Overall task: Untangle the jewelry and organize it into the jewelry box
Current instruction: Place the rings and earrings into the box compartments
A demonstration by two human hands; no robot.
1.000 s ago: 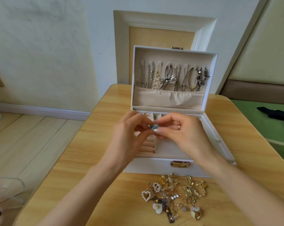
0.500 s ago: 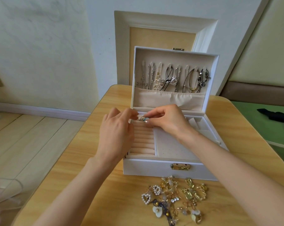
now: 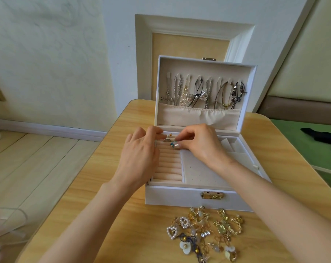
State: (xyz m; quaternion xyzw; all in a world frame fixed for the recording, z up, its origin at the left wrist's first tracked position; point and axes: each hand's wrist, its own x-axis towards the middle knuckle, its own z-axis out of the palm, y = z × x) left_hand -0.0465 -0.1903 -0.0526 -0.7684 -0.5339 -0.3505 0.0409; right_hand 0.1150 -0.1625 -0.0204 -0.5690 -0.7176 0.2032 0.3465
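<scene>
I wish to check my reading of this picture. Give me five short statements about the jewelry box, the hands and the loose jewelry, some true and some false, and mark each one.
1. The lid of the jewelry box stands open. True.
2. Necklaces hang inside the lid. True.
3. The tangled pile lies inside the box. False: it lies on the table, in front of the box.
4. The right hand rests flat on the table. False: it pinches a small blue piece over the ring rolls.
5. The left hand is at the rear of the ring rolls. True.
</scene>
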